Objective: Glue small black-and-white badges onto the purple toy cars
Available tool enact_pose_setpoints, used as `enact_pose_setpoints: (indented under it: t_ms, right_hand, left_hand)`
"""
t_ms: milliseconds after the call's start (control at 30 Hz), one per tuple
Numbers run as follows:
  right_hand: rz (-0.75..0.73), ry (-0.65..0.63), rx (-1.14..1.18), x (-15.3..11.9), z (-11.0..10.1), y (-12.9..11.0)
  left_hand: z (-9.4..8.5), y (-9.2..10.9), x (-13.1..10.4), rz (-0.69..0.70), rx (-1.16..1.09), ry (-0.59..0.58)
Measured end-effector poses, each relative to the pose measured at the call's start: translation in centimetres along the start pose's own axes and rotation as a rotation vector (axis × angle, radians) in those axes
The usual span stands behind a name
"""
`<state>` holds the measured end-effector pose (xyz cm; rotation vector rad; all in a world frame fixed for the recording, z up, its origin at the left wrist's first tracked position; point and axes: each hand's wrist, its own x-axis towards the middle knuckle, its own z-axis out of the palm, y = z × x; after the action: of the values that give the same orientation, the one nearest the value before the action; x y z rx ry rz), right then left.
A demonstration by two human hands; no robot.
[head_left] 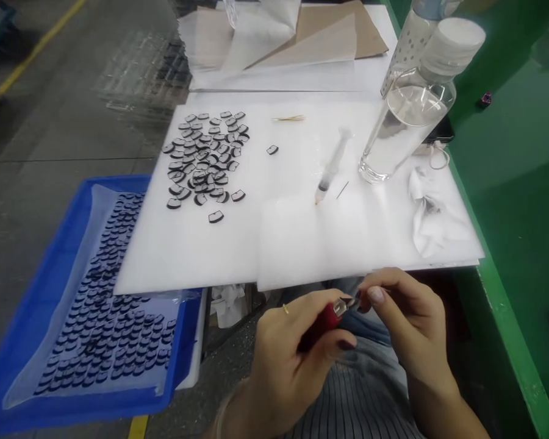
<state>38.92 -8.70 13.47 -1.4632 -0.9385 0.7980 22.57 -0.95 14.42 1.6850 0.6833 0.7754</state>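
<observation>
My left hand [293,347], with a ring on one finger, is wrapped around a red-handled craft knife [332,316]. Its short metal tip points right, towards my right fingertips. Thumb and forefinger of my right hand [407,311] pinch a small dark piece [359,300], mostly hidden by the fingers; it looks like one of the curved black-edged pieces on the table. The tip and the piece meet or nearly meet; I cannot tell which. Both hands are above my lap, just in front of the table's near edge. A loose pile of small curved pieces [205,155] lies on the white foam sheet [165,256].
A syringe [333,164], a thin needle [343,189], tweezers [289,118] and a single piece [272,149] lie on the sheet. At right stand a clear bottle [407,116] and crumpled tissue [432,219]. A blue tray [41,292] with rows of pieces sits lower left.
</observation>
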Motion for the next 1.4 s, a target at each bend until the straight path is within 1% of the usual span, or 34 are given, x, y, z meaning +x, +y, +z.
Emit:
enact_pose_setpoints:
  t_ms: [67, 167, 233, 367, 433, 500, 700, 767, 833, 933, 1000, 1100, 1300, 1400]
  right_hand:
    - [0.022, 0.005, 0.062, 0.1, 0.4, 0.0]
    - [0.052, 0.014, 0.129, -0.1, 1.0, -0.2]
    - [0.068, -0.003, 0.181, -0.2, 1.2, -0.4]
    - [0.115, -0.06, 0.283, -0.3, 1.1, -0.7]
    - [0.132, -0.071, 0.309, -0.2, 0.9, -0.7]
    - [0.135, -0.069, 0.321, -0.1, 0.8, -0.8]
    - [0.142, -0.049, 0.287, -0.3, 0.7, -1.1]
    - [0.139, -0.027, 0.256, -0.4, 0.7, -1.1]
    - [0.119, 0.007, 0.208, -0.4, 0.6, -1.0]
    - [0.078, 0.033, 0.163, -0.4, 0.6, -1.0]
    - [0.064, 0.015, 0.157, -0.4, 0.6, -1.0]
    - [0.061, -0.007, 0.152, -0.3, 0.6, -1.1]
    - [0.062, 0.053, 0.109, -0.6, 0.6, -1.0]
    - [0.066, 0.058, 0.097, -0.6, 0.6, -0.9]
  left_hand:
    - [0.3, 0.6, 0.1, 0.025, 0.08, 0.015]
    - [0.7, 1.2, 0.4, -0.001, 0.128, -0.001]
    - [0.8, 1.3, 0.5, -0.041, 0.139, -0.057]
    - [0.7, 1.3, 0.6, -0.091, 0.092, -0.22]
    - [0.6, 1.2, 0.6, -0.098, 0.056, -0.267]
    - [0.6, 1.3, 0.5, -0.105, 0.04, -0.281]
    - [0.8, 1.4, 0.3, -0.101, 0.054, -0.247]
    - [0.8, 1.4, 0.2, -0.062, 0.073, -0.212]
    - [0.9, 1.7, 0.1, -0.023, 0.132, -0.158]
    - [1.0, 2.3, -0.2, -0.032, 0.31, -0.113]
    - [1.0, 2.7, -0.5, -0.04, 0.405, -0.106]
    - [1.1, 3.0, -0.7, -0.025, 0.461, -0.103]
    - [0.9, 2.9, -1.0, 0.005, 0.556, -0.121]
    - [0.9, 2.8, -0.9, 0.032, 0.595, -0.122]
